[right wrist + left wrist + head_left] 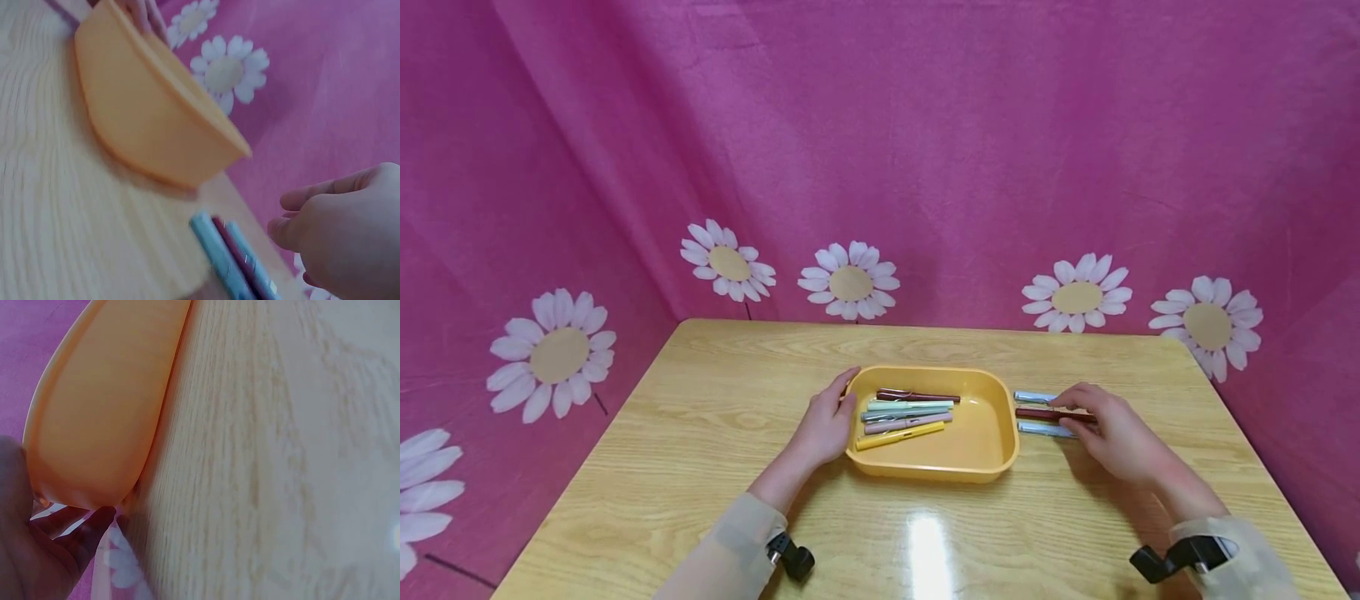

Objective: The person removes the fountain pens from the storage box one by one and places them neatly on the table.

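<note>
My left hand (826,423) holds the left end of a yellow-orange plastic tray (925,475), thumb at the rim and other fingers along the outside; the left wrist view shows fingertips against the tray's end wall (94,469). Inside the tray lie several capped pens: dark red (917,396), pale green, grey-green, lilac and yellow (901,436). Right of the tray, a dark red pen (1037,413) lies between two light blue pens (1036,397). Over them is my right hand (1108,429), thumb and fingers parted. A gap shows between that hand and the pens in the right wrist view.
A wood-grain table (700,467) carries everything, with a bright light reflection near its front. Behind and beside it hangs a magenta curtain (925,167) printed with white daisies. Each wrist wears a strap with a black camera mount (793,557).
</note>
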### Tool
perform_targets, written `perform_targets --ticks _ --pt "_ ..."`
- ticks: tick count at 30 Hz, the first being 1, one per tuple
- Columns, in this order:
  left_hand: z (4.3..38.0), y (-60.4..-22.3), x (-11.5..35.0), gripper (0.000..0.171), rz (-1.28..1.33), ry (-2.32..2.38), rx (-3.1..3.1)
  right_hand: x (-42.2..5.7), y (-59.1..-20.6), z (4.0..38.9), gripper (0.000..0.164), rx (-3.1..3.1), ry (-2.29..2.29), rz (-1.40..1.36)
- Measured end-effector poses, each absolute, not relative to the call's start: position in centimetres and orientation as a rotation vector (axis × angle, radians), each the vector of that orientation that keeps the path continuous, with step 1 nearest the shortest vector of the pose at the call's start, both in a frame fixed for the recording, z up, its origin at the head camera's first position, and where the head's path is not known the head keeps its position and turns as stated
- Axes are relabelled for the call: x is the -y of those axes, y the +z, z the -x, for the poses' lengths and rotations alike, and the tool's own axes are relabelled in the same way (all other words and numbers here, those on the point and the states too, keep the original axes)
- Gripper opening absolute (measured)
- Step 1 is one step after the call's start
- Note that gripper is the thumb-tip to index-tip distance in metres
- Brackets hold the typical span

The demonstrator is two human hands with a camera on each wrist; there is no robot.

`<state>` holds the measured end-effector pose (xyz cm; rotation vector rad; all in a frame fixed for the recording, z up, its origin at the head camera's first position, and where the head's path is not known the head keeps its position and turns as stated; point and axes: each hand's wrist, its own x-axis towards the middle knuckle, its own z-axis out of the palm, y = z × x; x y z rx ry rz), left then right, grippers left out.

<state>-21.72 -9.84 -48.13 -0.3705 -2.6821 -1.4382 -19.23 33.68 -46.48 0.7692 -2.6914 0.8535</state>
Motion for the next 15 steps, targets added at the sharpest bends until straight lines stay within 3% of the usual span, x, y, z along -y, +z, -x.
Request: perform_targets --ticks 15 --pt "21.8 -48.2 9.8 0.047 0.35 -1.418 2.706 -26.2 -41.6 19.1 0.036 2.526 0.994 -0.995"
